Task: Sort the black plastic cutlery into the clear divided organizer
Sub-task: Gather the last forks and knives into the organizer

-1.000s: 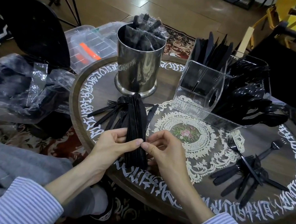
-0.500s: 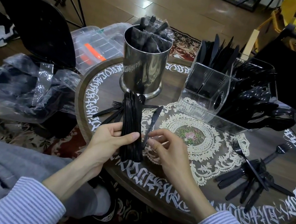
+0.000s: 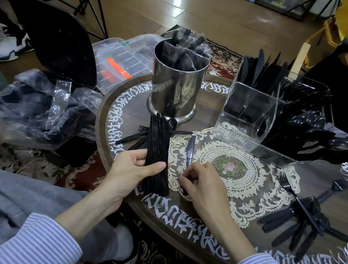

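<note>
My left hand (image 3: 131, 170) grips a thick stack of black plastic knives (image 3: 157, 147), held on edge above the table's near left side. My right hand (image 3: 197, 182) rests on the lace doily with curled fingers, pinching the handle end of a single black knife (image 3: 190, 151) that lies flat there. The clear divided organizer (image 3: 247, 118) stands at the back right, with knives upright in its rear section and forks and spoons packed in its right sections. Loose forks lie under the stack (image 3: 134, 136). More loose black cutlery (image 3: 304, 221) lies at the right.
A steel cylinder (image 3: 176, 87) holding wrapped cutlery packets stands at the back centre of the round inscribed table (image 3: 178, 220). Crumpled clear plastic wrap (image 3: 43, 107), a clear storage box (image 3: 119, 65) and a black chair sit to the left, off the table.
My right hand let go of the knife stack and dropped to the doily, onto a single knife lying there. My left hand alone keeps hold of the stack, shifted slightly left.
</note>
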